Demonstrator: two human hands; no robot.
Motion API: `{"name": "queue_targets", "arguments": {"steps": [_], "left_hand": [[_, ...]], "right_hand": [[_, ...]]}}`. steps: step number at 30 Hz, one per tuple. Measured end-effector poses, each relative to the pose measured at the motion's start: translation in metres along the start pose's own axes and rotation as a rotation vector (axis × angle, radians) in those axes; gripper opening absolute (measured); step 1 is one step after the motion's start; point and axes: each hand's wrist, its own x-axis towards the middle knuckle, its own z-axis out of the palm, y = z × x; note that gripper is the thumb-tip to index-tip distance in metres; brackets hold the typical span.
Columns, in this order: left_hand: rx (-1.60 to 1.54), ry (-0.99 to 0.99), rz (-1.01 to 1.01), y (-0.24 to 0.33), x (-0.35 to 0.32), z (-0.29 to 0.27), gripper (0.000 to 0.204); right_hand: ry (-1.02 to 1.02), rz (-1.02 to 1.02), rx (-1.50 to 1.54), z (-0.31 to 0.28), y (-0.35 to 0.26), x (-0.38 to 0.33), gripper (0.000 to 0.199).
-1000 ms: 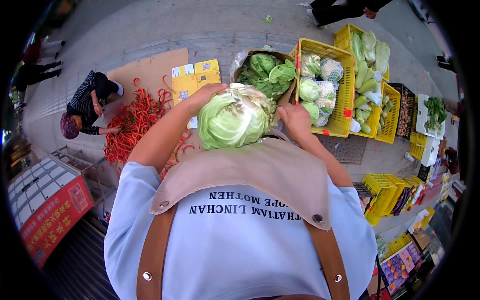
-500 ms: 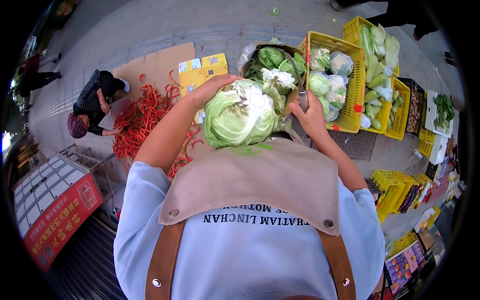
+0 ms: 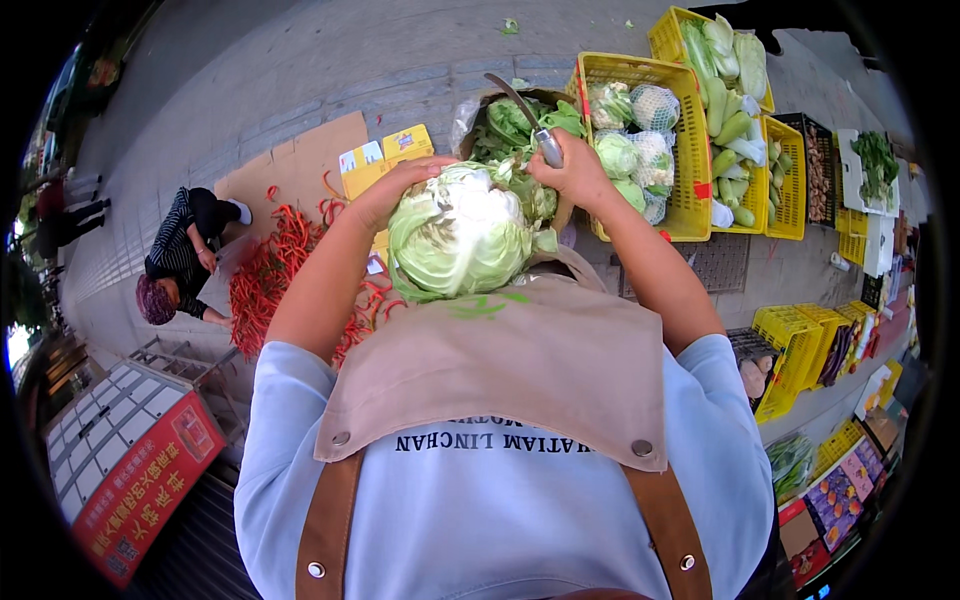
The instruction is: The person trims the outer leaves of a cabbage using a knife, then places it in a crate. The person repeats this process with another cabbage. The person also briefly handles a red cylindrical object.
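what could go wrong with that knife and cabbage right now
The right hand grips a curved knife with its blade bare, close to the cabbage. If the knife slipped during a cut, it might nick the left hand, which lies on that same cabbage with no glove.

The cabbage is big and round, so it could roll if the left hand lost its hold.

- Grey pavement (image 3: pixel 400 60) carries everything
- Ten o'clock: cardboard sheet (image 3: pixel 300 160) bears red chillies (image 3: pixel 275 285)
- Twelve: leaf-filled carton (image 3: pixel 565 212), green scrap (image 3: pixel 511 26)
- One to two: yellow crates (image 3: pixel 692 190)
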Motion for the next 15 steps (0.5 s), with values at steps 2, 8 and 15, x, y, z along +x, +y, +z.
{"name": "queue_targets", "arguments": {"steps": [2, 8, 15], "left_hand": [[-0.15, 0.011, 0.019, -0.008, -0.006, -0.003, 0.049], [-0.454, 0.123, 0.086, -0.04, -0.029, -0.015, 0.049], [-0.699, 0.189, 0.12, -0.073, -0.039, -0.022, 0.052]], "right_hand": [[0.082, -0.018, -0.08, 0.002, 0.012, 0.0, 0.028], [0.168, 0.097, 0.229, 0.006, 0.027, -0.029, 0.02], [0.334, 0.151, 0.178, -0.01, 0.052, -0.033, 0.025]]}}
